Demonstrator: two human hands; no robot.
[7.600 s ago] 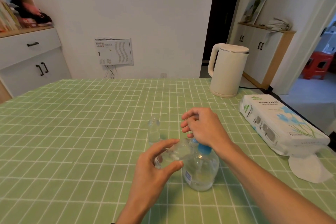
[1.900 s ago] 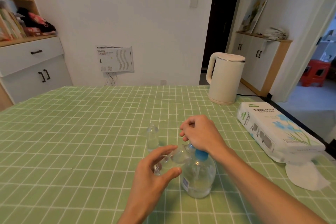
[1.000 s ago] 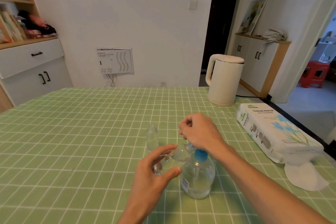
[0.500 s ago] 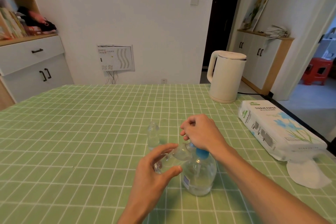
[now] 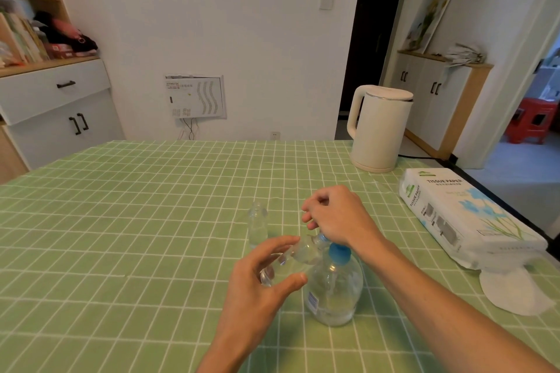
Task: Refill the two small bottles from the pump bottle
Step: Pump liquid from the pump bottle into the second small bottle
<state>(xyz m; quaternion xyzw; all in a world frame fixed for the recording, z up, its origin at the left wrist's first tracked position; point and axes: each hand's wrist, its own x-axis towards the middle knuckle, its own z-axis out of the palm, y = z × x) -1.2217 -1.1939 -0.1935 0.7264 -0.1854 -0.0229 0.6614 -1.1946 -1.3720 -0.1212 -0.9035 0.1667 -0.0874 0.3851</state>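
Note:
A clear pump bottle (image 5: 335, 288) with a blue collar stands on the green checked tablecloth (image 5: 136, 221). My right hand (image 5: 336, 218) rests on top of its pump head, fingers curled, hiding the nozzle. My left hand (image 5: 260, 285) holds a small clear bottle (image 5: 291, 257) tilted, its mouth up against the pump's spout. The second small clear bottle (image 5: 258, 225) stands upright by itself a little farther back and to the left.
A cream electric kettle (image 5: 378, 132) stands at the table's far right. A white pack of tissue paper (image 5: 463, 215) lies along the right edge, with a round white pad (image 5: 515, 291) in front of it. Cabinets line the walls behind.
Both hands and the bottles keep the same hold and place; my right hand stays on the pump head. Only the camera view shifts slightly.

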